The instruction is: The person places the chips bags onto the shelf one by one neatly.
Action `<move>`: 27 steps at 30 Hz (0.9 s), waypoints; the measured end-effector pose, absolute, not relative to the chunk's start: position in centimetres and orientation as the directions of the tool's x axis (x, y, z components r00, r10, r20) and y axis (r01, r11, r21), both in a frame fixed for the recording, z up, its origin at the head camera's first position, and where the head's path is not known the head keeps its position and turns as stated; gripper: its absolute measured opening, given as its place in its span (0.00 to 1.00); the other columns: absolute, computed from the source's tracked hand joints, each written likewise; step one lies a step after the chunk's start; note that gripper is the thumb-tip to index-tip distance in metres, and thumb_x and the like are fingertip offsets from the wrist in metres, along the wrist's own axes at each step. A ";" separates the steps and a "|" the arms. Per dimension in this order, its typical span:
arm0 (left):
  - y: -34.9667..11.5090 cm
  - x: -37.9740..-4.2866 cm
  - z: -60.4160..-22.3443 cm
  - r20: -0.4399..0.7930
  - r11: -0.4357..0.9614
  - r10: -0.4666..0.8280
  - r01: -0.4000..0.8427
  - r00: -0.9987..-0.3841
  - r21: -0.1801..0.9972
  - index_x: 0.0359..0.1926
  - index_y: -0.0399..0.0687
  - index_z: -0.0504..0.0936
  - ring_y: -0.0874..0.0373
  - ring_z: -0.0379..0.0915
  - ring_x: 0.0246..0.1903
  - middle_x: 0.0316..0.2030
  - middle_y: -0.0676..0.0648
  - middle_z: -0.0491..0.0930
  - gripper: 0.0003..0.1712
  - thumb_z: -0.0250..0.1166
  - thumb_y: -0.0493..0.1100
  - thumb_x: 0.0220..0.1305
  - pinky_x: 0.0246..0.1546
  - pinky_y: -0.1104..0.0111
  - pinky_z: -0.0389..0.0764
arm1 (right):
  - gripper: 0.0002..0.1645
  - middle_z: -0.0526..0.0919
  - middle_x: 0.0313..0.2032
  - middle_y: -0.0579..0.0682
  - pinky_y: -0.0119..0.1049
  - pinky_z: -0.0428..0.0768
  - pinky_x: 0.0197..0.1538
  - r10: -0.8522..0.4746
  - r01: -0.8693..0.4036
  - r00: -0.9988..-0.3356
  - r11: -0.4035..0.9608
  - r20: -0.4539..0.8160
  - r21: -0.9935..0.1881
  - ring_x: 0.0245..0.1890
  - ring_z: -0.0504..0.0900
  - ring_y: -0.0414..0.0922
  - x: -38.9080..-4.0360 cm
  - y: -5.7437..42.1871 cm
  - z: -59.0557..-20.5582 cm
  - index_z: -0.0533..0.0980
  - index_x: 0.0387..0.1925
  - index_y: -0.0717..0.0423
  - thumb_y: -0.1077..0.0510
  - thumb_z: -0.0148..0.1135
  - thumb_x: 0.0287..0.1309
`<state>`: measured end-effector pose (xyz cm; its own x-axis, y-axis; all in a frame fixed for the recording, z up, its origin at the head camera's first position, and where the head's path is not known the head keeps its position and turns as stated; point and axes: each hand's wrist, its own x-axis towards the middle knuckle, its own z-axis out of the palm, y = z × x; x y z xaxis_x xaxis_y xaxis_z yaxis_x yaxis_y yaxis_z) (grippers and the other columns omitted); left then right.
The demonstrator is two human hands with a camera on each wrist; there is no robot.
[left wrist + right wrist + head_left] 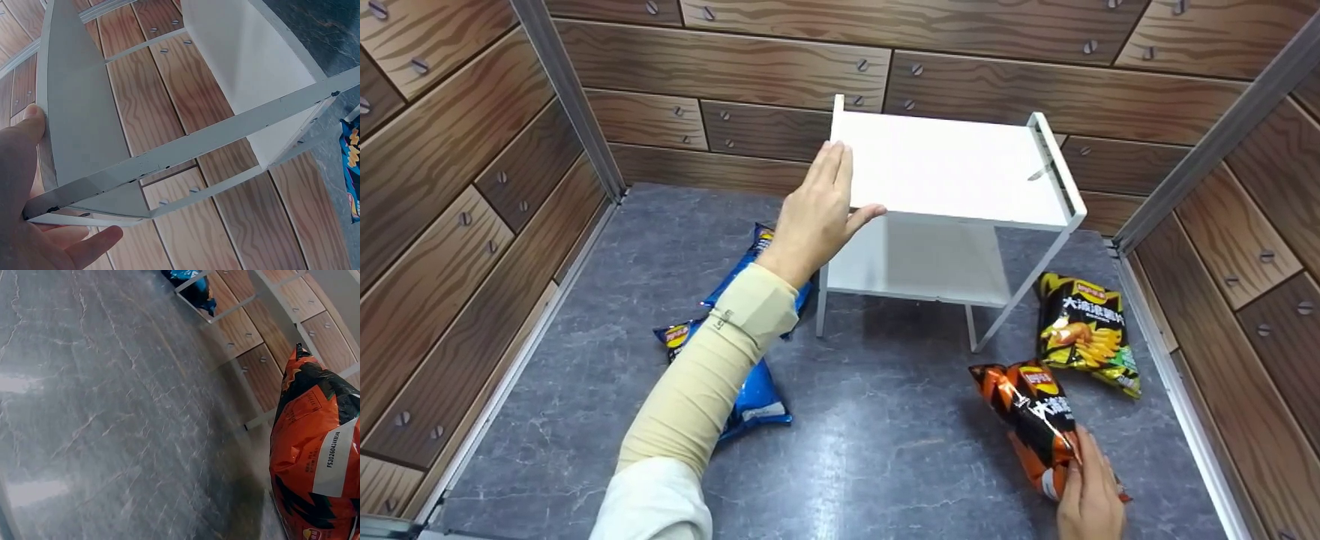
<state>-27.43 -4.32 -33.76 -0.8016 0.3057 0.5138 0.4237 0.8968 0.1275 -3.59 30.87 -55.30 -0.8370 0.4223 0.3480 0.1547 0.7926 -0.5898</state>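
A small two-tier white side table (937, 165) stands toward the back. My left hand (817, 206) rests at the near left corner of its top, fingers straight along the side rim and thumb spread out over the front edge. In the left wrist view, my left hand (34, 185) lies about the corner of the white frame (169, 149). My right hand (1091, 487) grips the lower end of an orange and black bag of chips (1024, 405), which slants up toward the table. The orange bag (315, 450) bulges in the right wrist view, where my right hand is out of sight.
A yellow and black chip bag (1084, 330) lies right of the table near the side wall. Blue chip bags (761, 397) lie on the left, partly hidden behind my left forearm. Wood-patterned walls (472, 187) enclose the grey marbled floor (870, 450).
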 end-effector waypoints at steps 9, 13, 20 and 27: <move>-4.3 -27.5 -33.8 0.525 0.897 0.304 0.425 -0.795 0.123 0.66 0.35 0.52 0.51 0.46 0.68 0.66 0.39 0.55 0.50 0.41 0.71 0.57 0.52 0.65 0.73 | 0.26 0.69 0.59 0.57 0.44 0.58 0.66 0.349 0.035 -0.821 0.821 0.452 -0.570 0.58 0.68 0.57 -4.1 30.2 -54.4 0.63 0.63 0.41 0.60 0.45 0.64; -4.3 -27.4 -33.8 0.524 0.896 0.306 0.426 -0.795 0.122 0.66 0.35 0.52 0.51 0.46 0.68 0.66 0.39 0.55 0.51 0.41 0.71 0.57 0.51 0.65 0.75 | 0.26 0.70 0.59 0.56 0.38 0.56 0.67 0.324 0.014 -0.824 0.832 0.466 -0.555 0.60 0.67 0.54 -4.5 30.2 -55.0 0.64 0.62 0.42 0.61 0.46 0.63; -4.3 -27.5 -33.9 0.523 0.899 0.306 0.422 -0.795 0.115 0.66 0.35 0.52 0.51 0.46 0.68 0.66 0.39 0.55 0.50 0.41 0.71 0.57 0.51 0.65 0.74 | 0.26 0.72 0.56 0.59 0.38 0.61 0.63 0.250 -0.057 -0.834 0.847 0.491 -0.528 0.55 0.70 0.59 -5.1 29.4 -57.0 0.66 0.60 0.48 0.63 0.49 0.60; -4.4 -27.4 -33.9 0.521 0.896 0.307 0.427 -0.797 0.126 0.67 0.36 0.51 0.51 0.45 0.68 0.66 0.39 0.54 0.50 0.41 0.71 0.57 0.51 0.65 0.74 | 0.28 0.70 0.57 0.60 0.51 0.64 0.57 0.094 -0.130 -0.893 0.882 0.440 -0.453 0.55 0.68 0.61 -5.5 28.9 -58.2 0.65 0.60 0.53 0.59 0.56 0.57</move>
<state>-27.45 -4.37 -33.90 -0.7969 0.3066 0.5206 0.4268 0.8956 0.1258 -5.52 28.92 -58.24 -0.8933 0.0938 0.4395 -0.1303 0.8820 -0.4530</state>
